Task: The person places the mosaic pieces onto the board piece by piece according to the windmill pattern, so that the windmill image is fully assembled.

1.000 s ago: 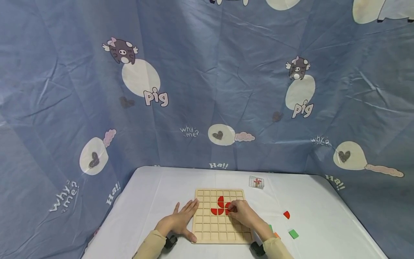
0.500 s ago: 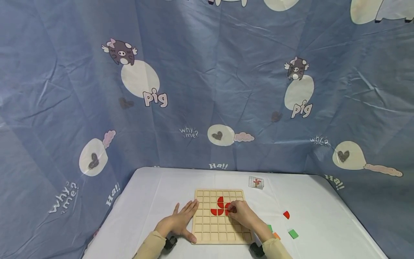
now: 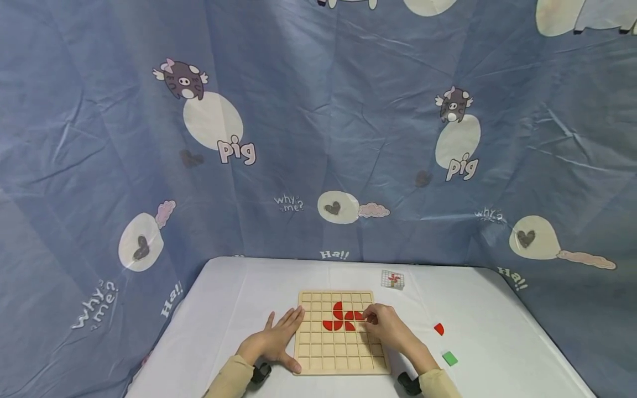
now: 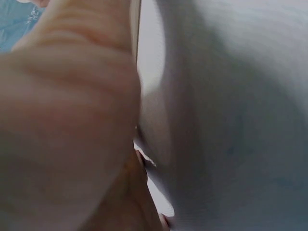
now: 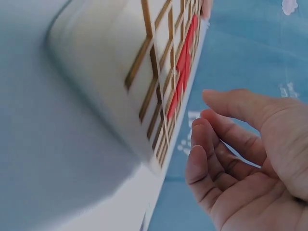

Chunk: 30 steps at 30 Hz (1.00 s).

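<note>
My left hand [image 3: 276, 338] lies with spread fingers along the left edge of a square wooden grid board [image 3: 328, 351], fingertips and thumb at its rim. Several red quarter-round pieces [image 3: 338, 309] form a pinwheel shape in the board's cells. Just to the right of them, over the board, hovers my right hand [image 3: 390, 330]. In the right wrist view its thumb and fingers [image 5: 197, 166] are loosely bent, with a gap and nothing between them. The red pieces [image 5: 182, 72] show there at a steep slant. The left wrist view is mostly filled by my left hand [image 4: 67, 130].
A loose red quarter-round piece [image 3: 439, 329] and a green square [image 3: 450, 358] lie on the white cloth right of the board. Behind the board's right corner sits a small card [image 3: 392, 279] with a red pinwheel on a grid. A blue patterned curtain [image 3: 308, 138] hangs behind.
My right hand has moved right, off the red pieces, uncovering the right-hand ones. Green and orange pieces beside the right forearm are now hidden. The left hand stays put.
</note>
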Each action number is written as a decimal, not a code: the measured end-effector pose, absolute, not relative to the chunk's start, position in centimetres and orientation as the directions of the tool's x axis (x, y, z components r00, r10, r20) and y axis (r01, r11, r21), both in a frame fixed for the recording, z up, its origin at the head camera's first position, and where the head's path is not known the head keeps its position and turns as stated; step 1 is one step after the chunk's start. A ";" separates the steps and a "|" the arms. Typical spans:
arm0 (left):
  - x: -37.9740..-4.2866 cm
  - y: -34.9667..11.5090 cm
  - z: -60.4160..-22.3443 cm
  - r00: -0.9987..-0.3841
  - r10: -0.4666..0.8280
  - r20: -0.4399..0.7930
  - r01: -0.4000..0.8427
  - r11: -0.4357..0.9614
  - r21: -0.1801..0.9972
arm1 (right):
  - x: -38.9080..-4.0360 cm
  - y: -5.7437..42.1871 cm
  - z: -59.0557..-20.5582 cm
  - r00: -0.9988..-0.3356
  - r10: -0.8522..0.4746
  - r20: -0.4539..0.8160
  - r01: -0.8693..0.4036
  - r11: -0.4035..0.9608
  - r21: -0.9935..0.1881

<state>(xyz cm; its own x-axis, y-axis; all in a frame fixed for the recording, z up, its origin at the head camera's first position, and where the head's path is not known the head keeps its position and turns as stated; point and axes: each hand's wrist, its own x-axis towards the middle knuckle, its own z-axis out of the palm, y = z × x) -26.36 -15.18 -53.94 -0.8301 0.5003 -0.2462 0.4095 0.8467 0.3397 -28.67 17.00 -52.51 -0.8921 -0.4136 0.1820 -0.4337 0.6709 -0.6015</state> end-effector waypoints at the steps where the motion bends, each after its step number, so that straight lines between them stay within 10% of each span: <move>1: -26.4 -15.2 -54.0 -0.830 0.501 -0.246 0.410 0.846 0.340 | -28.6 17.3 -52.4 -0.895 -0.403 0.189 -0.431 0.680 -0.593; 30: -26.5 -15.4 -54.1 -0.821 0.519 -0.238 0.422 0.832 0.359 | -27.0 30.8 -52.6 -0.986 -0.164 0.021 -0.146 0.798 -0.585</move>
<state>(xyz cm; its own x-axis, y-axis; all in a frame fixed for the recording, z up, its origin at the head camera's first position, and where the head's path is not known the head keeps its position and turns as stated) -26.48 -15.43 -54.15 -0.8210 0.5190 -0.2380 0.4221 0.8324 0.3591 -26.99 30.78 -52.63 -0.9862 -0.1642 0.0214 -0.1455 0.7979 -0.5850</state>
